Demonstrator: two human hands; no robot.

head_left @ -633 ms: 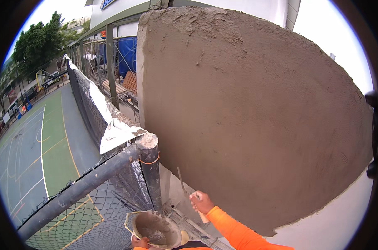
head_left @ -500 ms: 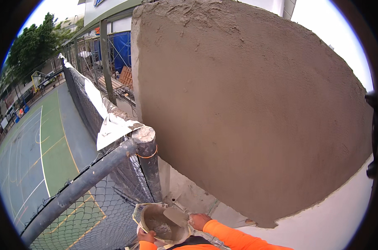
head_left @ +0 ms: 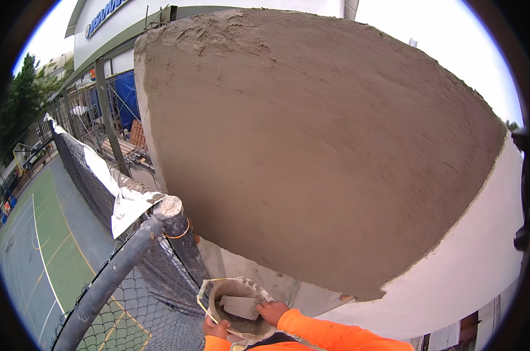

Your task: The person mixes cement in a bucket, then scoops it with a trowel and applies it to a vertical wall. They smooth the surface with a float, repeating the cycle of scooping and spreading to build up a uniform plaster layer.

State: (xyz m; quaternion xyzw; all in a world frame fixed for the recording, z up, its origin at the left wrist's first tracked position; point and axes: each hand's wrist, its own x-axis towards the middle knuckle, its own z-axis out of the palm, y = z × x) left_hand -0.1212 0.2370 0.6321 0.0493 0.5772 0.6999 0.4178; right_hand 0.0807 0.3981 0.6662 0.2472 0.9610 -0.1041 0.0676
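Observation:
My left hand (head_left: pixel 217 329) is closed on the near left rim of a round bucket (head_left: pixel 254 288) at the lower middle. Grey-brown mortar coats the bucket's inside, and a pale yellowish handle or band stands along its left side. With its fingers closed, my right hand (head_left: pixel 272 313) grips a trowel (head_left: pixel 240 307) whose flat blade is down inside the bucket. The hand covers the trowel's handle. Ahead of me rises a wall coated in wet brown plaster (head_left: pixel 311 152), rougher along its upper left edge and ragged at the bottom. Both hands are apart from it.
Close on the left stands a thick grey fence post (head_left: pixel 186 245) joined to a sloping rail (head_left: pixel 110 281) with chain-link mesh. White sheeting (head_left: pixel 133 205) hangs over the fence top. Scaffolding (head_left: pixel 83 108) stands beyond. Lower right is a smooth white wall surface (head_left: pixel 446 281).
The trowel has gone lower into the bucket, and my right hand has moved left over the rim. My view has turned right, so the fence and wall appear farther left.

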